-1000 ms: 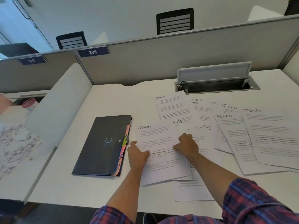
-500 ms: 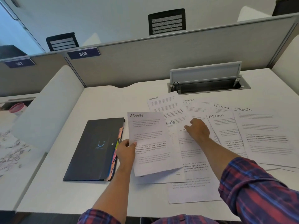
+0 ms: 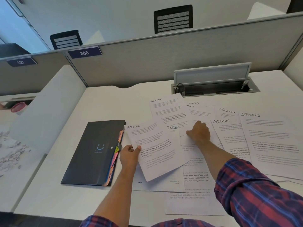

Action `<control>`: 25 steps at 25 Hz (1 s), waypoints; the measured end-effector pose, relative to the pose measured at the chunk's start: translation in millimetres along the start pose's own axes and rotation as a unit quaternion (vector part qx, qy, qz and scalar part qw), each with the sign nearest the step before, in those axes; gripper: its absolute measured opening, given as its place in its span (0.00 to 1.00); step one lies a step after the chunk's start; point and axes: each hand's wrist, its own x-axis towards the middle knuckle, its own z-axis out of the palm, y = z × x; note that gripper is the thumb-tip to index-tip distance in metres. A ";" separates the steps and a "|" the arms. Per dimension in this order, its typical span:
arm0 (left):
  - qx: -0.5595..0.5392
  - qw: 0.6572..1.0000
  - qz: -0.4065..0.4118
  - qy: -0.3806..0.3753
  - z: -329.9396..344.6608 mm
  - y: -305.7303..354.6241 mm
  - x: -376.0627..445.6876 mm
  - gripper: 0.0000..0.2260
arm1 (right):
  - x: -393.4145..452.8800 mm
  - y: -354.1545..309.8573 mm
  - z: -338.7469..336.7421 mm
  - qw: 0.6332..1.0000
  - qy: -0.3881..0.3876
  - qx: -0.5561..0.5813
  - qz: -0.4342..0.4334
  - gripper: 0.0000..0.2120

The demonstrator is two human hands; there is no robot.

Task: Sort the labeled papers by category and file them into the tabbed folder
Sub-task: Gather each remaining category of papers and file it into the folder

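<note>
Evidently the sorting has barely begun: the tabbed folder [image 3: 94, 153] lies closed on the desk [image 3: 101, 105] at the left, and sheets headed ADMIN, FINANCE and SPORTS are spread mixed and overlapping to its right, none visibly filed. The left hand [image 3: 129, 155] pinches the left edge of one ADMIN sheet [image 3: 157, 149], thumb on top, the sheet lifted and tilted just right of the folder's coloured tabs. The right hand [image 3: 199, 133], fingers curled downward, rests on the overlapping sheets beyond it, beside a second ADMIN sheet [image 3: 232, 138]; whether it grips one I cannot tell.
</note>
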 end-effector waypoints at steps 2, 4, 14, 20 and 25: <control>0.017 1.000 -0.004 -0.002 1.1 -1.1 1.1 0.09 | 6.1 4.8 -0.2 1.000 0.015 0.018 -0.016 0.13; 0.046 0.999 0.002 -0.001 1.9 -2.1 3.0 0.11 | 10.5 8.3 -0.9 0.996 0.035 0.084 -0.016 0.07; 0.060 0.997 0.040 -0.023 11.9 -2.3 2.1 0.16 | 12.3 11.6 -30.4 0.865 0.220 0.450 0.030 0.10; 0.052 0.997 0.045 -0.023 12.5 0.8 -0.6 0.21 | -10.7 19.7 -38.5 0.863 0.173 0.475 -0.011 0.12; 0.078 0.996 0.046 -0.008 14.7 6.0 -3.8 0.09 | -41.9 42.7 -13.8 0.903 0.019 0.428 -0.017 0.13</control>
